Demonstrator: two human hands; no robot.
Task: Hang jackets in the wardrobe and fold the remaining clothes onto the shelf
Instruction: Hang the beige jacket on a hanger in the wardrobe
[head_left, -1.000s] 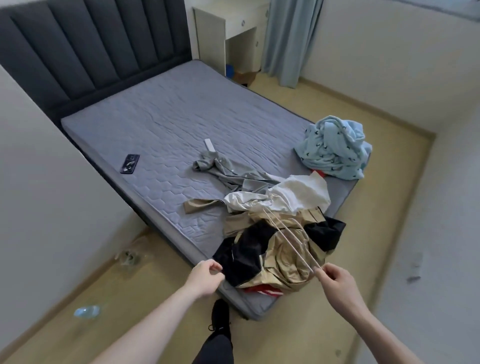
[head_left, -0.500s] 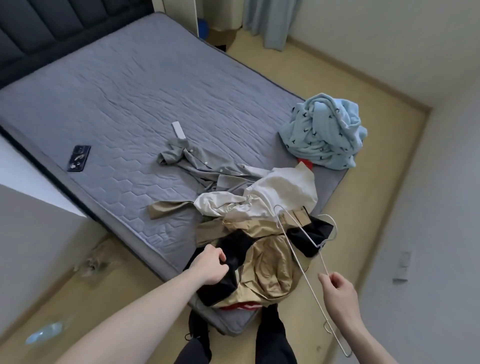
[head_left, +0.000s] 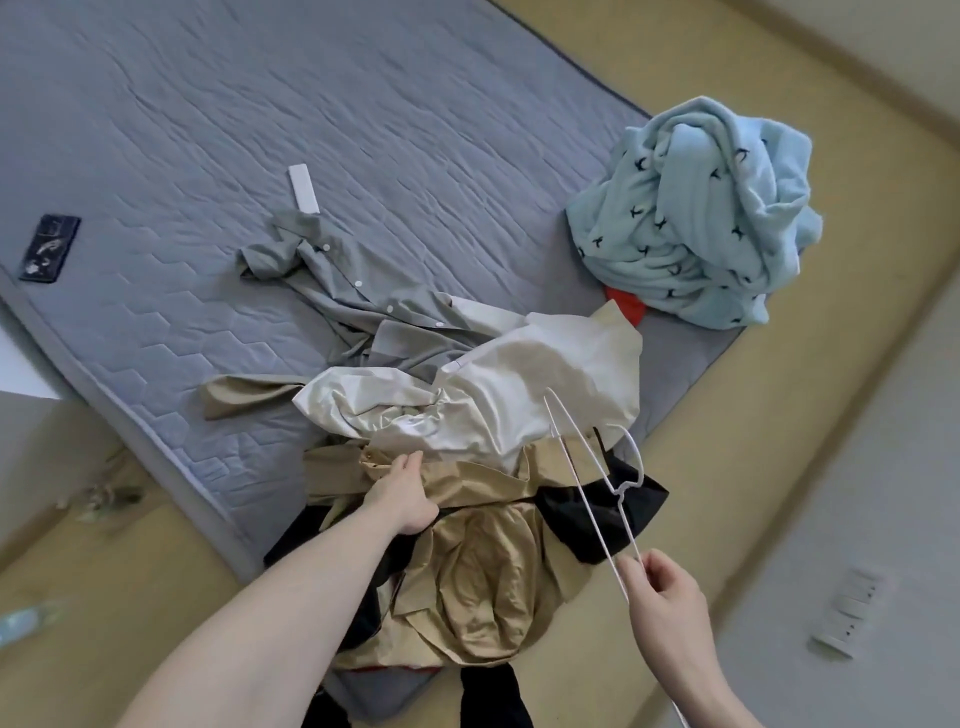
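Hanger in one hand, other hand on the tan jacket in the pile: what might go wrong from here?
1. The tan jacket that the left hand grips lies tangled with the cream garment and black clothes, so pulling may drag those off the bed.
2. The hanger, pinched by the right hand, hovers over the pile and could snag fabric.

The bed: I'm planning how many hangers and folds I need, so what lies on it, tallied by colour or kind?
Tan garment, touched by the left hand: 1
Cream garment: 1
Grey-green shirt: 1
Black clothing: at least 1
Light blue patterned bundle: 1
Red item, mostly hidden: 1
White remote: 1
Dark phone: 1
Total: 8
The white hanger is in the right hand.
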